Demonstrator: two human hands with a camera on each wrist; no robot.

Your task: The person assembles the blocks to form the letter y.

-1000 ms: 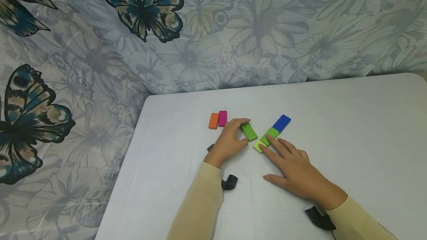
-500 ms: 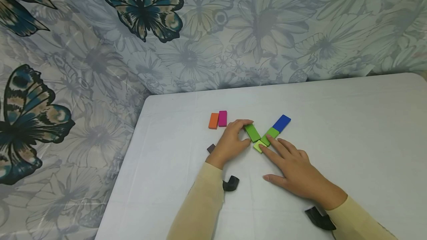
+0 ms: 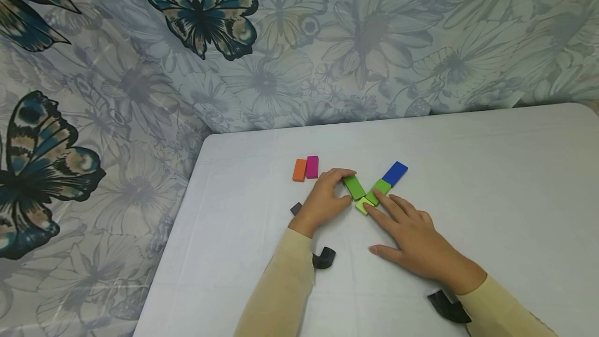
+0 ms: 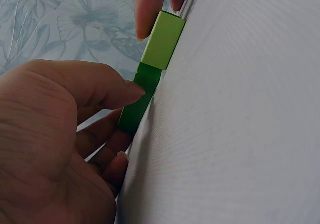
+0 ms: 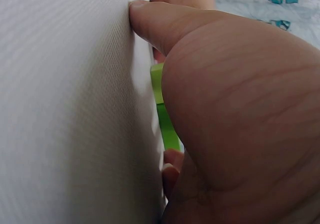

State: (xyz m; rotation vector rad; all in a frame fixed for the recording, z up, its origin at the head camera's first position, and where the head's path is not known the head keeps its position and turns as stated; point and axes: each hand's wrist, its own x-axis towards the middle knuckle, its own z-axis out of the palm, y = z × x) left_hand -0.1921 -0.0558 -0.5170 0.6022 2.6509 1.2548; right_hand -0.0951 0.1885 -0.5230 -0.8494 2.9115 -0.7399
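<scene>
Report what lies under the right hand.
Fingertips of the right hand cover parts of the lime block and the green block touching the blue block. In the head view, the hand hides the tabletop beneath it.

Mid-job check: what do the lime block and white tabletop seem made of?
Lime block: painted wood or plastic, can't tell which; smooth, satin-looking, evenly coloured, crisp-edged.
White tabletop: probably matt woven cloth; fine ribbing shows up close, faint creases in the head view.
</scene>
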